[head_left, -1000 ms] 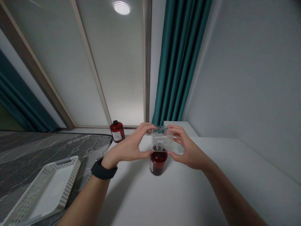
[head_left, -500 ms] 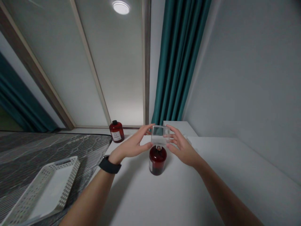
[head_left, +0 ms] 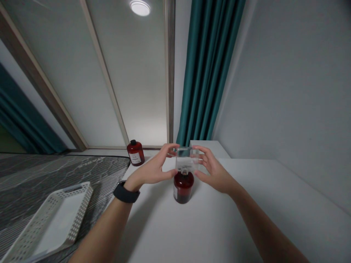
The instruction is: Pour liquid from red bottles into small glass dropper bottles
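A clear, see-through container (head_left: 187,159) is held level between my two hands, just above a dark red bottle (head_left: 183,188). Its lower edge meets or overlaps the bottle's neck from this angle; contact is hard to tell. My left hand (head_left: 160,164) grips the container's left side, thumb low and fingers high. On the opposite side my right hand (head_left: 212,168) grips it in the same way. The bottle stands upright on the white table (head_left: 175,233), a pale label partly showing on its left. A black band (head_left: 126,192) is round my left wrist.
A second red bottle (head_left: 135,153) with a black cap and white label stands at the table's far left corner. A white perforated basket (head_left: 78,215) lies on the grey patterned surface (head_left: 106,170) to the left. Behind hang green curtains (head_left: 208,73) beside a wall.
The clear container has come down slightly toward the bottle's neck, with both hands still at its sides. The bottles and basket have stayed in place.
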